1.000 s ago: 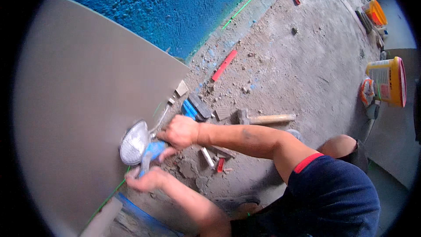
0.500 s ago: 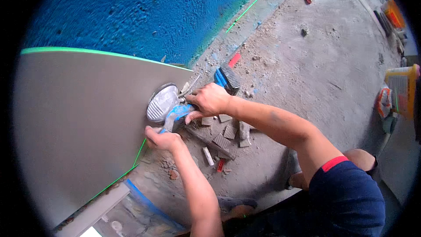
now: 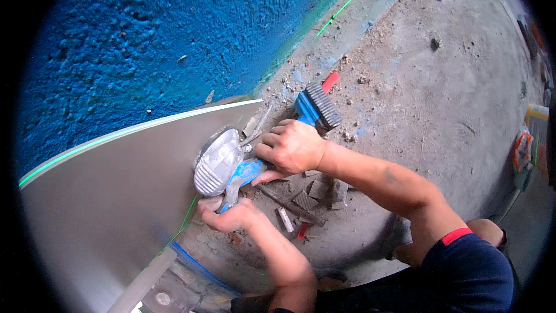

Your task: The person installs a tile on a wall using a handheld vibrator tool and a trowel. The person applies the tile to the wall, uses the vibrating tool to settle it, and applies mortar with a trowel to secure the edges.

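Fingers of the left hand (image 3: pixel 227 214) and right hand (image 3: pixel 294 146) wrap a blue tool (image 3: pixel 249 169), its disc (image 3: pixel 217 168) against a grey tile (image 3: pixel 104 208); more blue wall (image 3: pixel 133 52) now shows above, suggesting the tile leans farther out.

On the left, the wall (image 3: pixel 145 35) rises beyond the panel (image 3: pixel 110 208). At the panel's right end is the tool (image 3: pixel 218 165), between the near left hand (image 3: pixel 231 215) and farther right hand (image 3: pixel 296 146). Tile scraps (image 3: pixel 305 200) lie right.

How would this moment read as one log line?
left hand: holding blue-grey power tool; right hand: holding same tool; round head: at grey panel; above panel: blue wall; nearby: scraps
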The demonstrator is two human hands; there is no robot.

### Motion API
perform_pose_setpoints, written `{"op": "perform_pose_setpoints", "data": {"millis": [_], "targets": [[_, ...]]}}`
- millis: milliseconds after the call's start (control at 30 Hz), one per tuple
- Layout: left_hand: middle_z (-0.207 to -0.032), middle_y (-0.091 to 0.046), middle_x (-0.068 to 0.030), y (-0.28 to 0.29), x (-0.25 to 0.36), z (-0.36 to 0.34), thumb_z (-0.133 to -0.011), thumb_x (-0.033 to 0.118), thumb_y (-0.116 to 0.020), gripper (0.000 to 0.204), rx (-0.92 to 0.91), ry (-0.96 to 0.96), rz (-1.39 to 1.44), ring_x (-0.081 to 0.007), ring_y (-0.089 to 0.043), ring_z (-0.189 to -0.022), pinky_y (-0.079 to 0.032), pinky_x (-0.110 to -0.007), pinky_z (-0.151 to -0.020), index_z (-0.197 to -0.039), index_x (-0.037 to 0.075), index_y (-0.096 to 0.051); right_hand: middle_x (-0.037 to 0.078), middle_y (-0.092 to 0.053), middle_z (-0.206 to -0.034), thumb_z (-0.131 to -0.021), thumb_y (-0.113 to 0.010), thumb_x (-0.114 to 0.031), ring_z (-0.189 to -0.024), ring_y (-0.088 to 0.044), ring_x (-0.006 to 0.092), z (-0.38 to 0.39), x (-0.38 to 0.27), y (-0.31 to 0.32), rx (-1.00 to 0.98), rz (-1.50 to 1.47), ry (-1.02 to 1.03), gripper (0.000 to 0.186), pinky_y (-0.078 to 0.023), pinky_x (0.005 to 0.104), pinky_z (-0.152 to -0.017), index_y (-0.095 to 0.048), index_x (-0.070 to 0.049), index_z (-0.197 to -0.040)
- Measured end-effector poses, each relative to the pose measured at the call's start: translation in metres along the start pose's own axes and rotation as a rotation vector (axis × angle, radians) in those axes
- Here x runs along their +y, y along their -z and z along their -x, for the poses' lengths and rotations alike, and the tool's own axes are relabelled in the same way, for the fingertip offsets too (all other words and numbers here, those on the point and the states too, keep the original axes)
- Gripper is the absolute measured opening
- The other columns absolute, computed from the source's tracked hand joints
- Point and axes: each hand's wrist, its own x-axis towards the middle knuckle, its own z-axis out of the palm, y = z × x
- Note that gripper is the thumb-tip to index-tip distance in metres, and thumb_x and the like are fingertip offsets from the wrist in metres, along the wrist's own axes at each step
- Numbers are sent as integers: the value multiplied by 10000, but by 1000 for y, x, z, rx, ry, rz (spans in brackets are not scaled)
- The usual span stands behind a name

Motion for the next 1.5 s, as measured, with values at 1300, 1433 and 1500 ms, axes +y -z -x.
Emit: {"op": "perform_pose_setpoints", "data": {"millis": [1300,1433,1500], "targets": [[-640,-340,27,-1,66,-5,-835,252,-545,296,-159,-4,-225,-150,-394,-612,-365,-317,-598,-630,118,-378,165,-663,-741,-754,-491,-758,-659,-664,337,-1,-47,50,-90,-131,-206,721,-520,446,-584,-657,-67,-877],[-584,-401,-1,-16,163,-18,-820,216,-537,319,-109,-287,-170,-138,-379,-569,-331,-318,-544,-574,43,-433,162,-661,-831,-803,-520,-675,-726,-657,353,-45,-112,73,-44,-205,-136,676,-517,455,-647,-614,-40,-1016],[-583,-434,-7,-11,190,-36,-819,209,-532,302,-67,-398,-204,-135,-399,-567,-337,-319,-542,-588,29,-458,181,-650,-851,-809,-548,-641,-763,-649,371,-64,-139,71,-60,-258,-85,666,-514,455,-660,-589,-21,-1047]]}}
